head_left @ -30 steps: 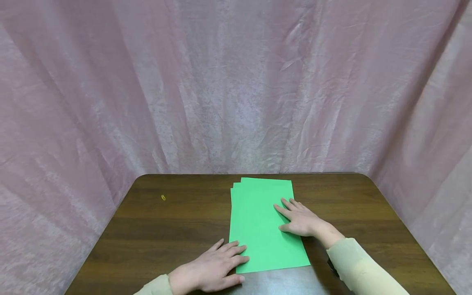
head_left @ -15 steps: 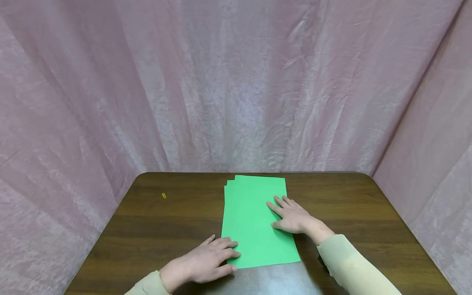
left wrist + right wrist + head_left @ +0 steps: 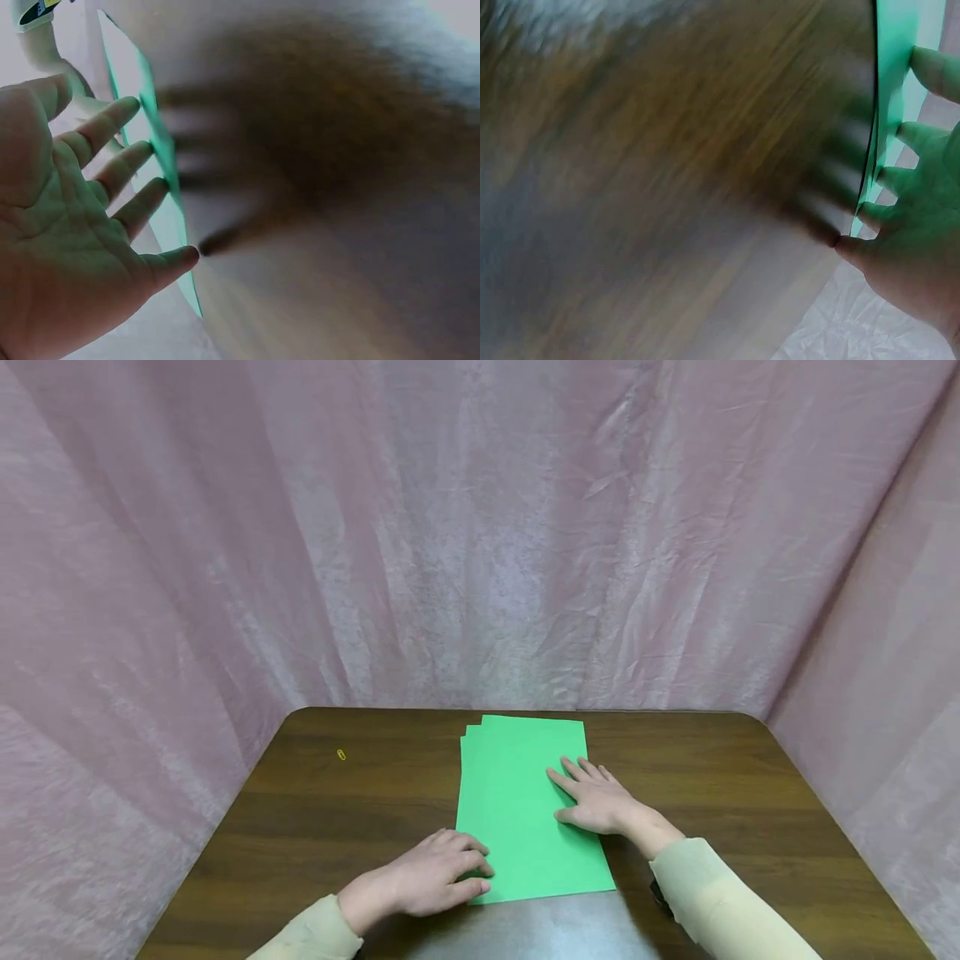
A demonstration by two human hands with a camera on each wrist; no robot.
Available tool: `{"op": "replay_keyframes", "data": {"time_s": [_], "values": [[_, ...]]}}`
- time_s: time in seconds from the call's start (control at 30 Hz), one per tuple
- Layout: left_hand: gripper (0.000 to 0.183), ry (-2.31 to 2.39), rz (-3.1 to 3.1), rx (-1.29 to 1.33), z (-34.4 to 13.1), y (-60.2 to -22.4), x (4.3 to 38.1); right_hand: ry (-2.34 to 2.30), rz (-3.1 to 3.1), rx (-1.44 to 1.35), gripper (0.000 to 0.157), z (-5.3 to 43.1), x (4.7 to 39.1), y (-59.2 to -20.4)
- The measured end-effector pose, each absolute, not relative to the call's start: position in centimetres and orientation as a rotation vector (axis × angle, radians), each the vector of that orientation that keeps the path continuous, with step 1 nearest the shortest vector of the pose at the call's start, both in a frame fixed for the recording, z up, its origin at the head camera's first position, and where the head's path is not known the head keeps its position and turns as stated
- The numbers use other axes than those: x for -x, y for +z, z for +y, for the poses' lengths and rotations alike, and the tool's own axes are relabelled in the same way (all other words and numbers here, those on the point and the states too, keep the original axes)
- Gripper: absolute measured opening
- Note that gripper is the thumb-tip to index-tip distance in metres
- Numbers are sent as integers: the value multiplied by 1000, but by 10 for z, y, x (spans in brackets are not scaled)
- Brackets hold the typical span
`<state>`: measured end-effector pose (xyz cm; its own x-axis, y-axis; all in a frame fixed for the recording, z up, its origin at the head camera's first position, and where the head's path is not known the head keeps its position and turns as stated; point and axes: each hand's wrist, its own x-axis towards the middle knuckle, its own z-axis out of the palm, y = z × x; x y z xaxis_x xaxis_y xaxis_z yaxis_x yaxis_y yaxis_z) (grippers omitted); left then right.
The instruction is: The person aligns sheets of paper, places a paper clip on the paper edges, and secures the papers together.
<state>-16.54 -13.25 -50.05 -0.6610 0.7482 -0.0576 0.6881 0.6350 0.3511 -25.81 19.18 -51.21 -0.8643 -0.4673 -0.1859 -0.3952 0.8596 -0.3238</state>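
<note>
A loose stack of green paper sheets [image 3: 517,810] lies flat on the brown table, its corners stepped unevenly at the far left. My left hand [image 3: 431,872] is at the near left corner, palm down, with its fingertips on the paper's left edge. In the left wrist view the spread fingers of the left hand [image 3: 82,217] meet that edge. Across the stack, my right hand [image 3: 596,802] rests with fingers spread over the right edge. The right wrist view has the right hand [image 3: 911,202] with fingertips on the green sheets and the little finger by the wood.
A small yellow paper clip [image 3: 341,754] lies at the far left of the wooden table [image 3: 360,810]. Pink velvet curtains [image 3: 480,543] hang behind the table and along both sides.
The left hand's fingers have drawn in slightly and bent a little more at the paper's corner. The right hand stays spread on the sheets. The head view has shifted slightly.
</note>
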Motion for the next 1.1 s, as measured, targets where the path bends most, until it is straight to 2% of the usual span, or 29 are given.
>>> {"op": "replay_keyframes", "data": {"time_s": [0.2,0.33,0.53,0.67,0.73,0.87,1.1], "values": [[42,643,2582,-1057,-123,-492,181,-764,2773,581,70,196,254,-511],[43,948,2483,-812,-123,-490,190,-1079,2695,458,68,197,248,-506],[59,1360,2361,-469,-128,-491,195,-1521,2375,140,78,204,235,-492],[69,1629,2157,-243,-133,-487,198,-1755,2145,-6,75,212,224,-485],[77,1719,2054,-138,-137,-485,198,-1842,2050,-51,71,215,219,-483],[87,1820,1881,-4,-144,-481,197,-1926,1912,-99,78,222,208,-478],[90,1910,1651,87,-149,-472,197,-1956,1767,-119,82,235,199,-470]]}}
